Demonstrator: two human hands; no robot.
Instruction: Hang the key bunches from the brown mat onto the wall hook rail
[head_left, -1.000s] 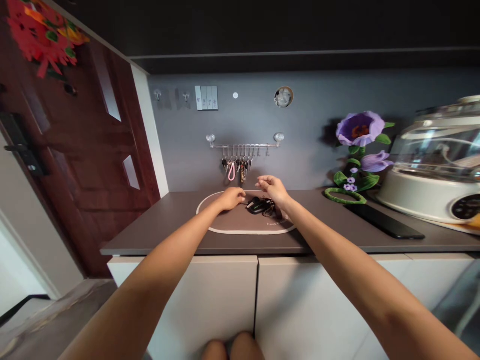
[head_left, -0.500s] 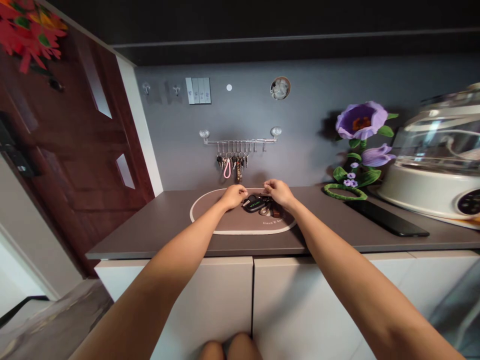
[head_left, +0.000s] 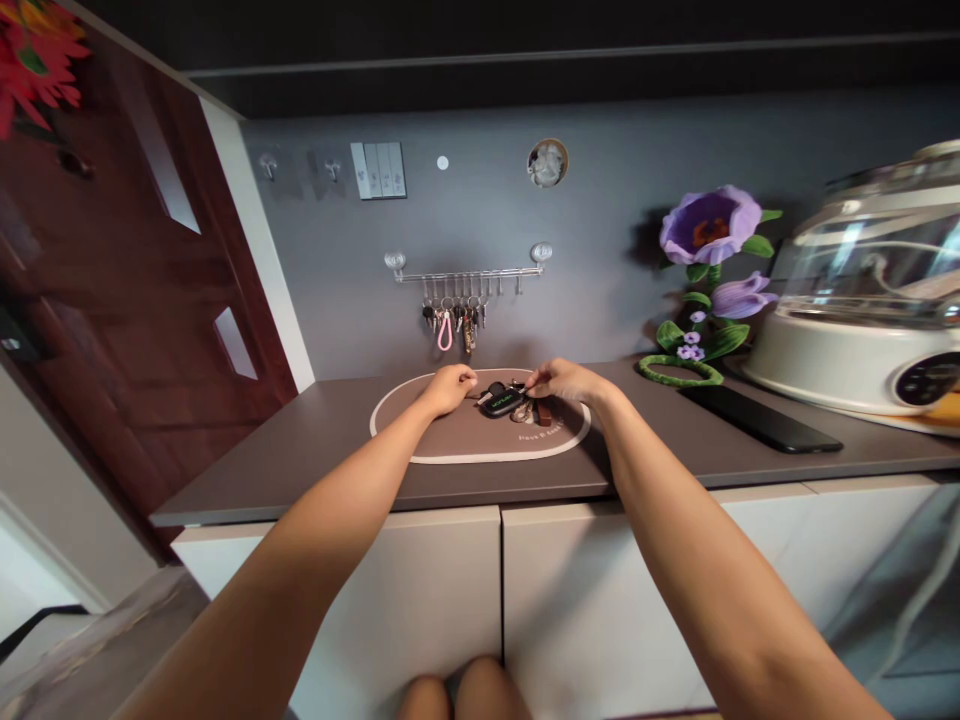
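A bunch of keys and fobs with a black pouch (head_left: 501,401) lies on an oval brown mat (head_left: 450,440) with a pale rim. On the pile's left side, my left hand (head_left: 451,388) is closed, its fingertips pinched by a dark cord or strap too small to make out. My right hand (head_left: 564,381) touches the pile's right side with thumb and fingers together; what they pinch is too small to tell. Below that hand lies a brown tag (head_left: 544,413). Several keys hang from a clear hook rail (head_left: 472,273) on the wall, among them a pink loop (head_left: 445,331).
To the right on the counter (head_left: 285,440) are a black phone (head_left: 761,418), a purple flower decoration (head_left: 709,230) with a green ring base, and a white appliance (head_left: 825,360) with a clear cover. A dark shelf overhangs the wall; a red-brown door stands left.
The view has shifted slightly. My right hand has lowered onto the right side of the pile, while my left hand stays at its left side.
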